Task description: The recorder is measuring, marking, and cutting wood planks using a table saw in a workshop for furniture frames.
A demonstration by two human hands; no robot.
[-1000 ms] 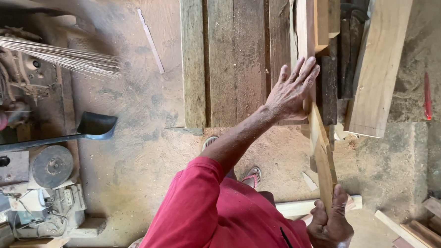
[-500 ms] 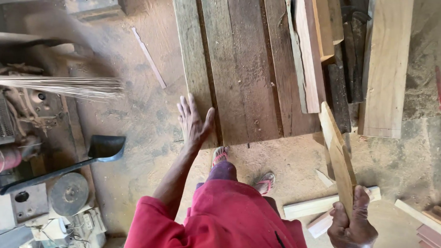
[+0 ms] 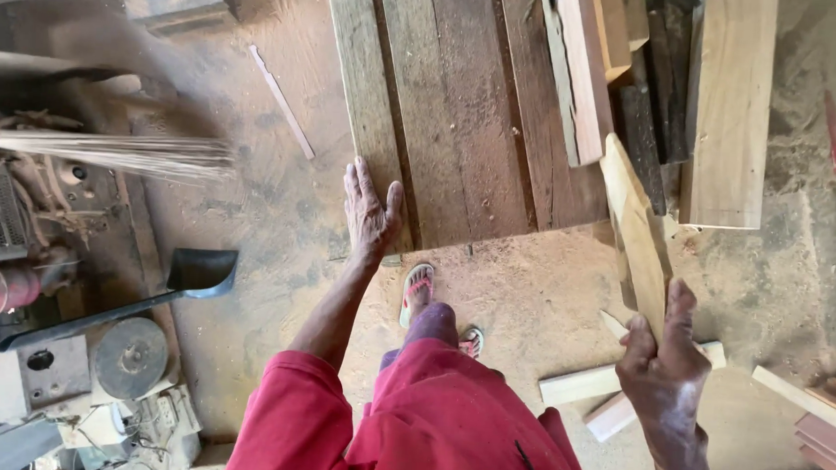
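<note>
Here, a dusty workshop floor is seen from above. At the far left, a broom and a dark dustpan are laid beside machinery. Further right, the left hand is spread flat, fingers apart, on the near corner of a stack of dark planks whose long axis runs away from the viewer. At the right, a pale wooden offcut is gripped by the right hand, held upright and tilted toward the planks. The offcut lies just beside the stack; the right hand is nearer it.
</note>
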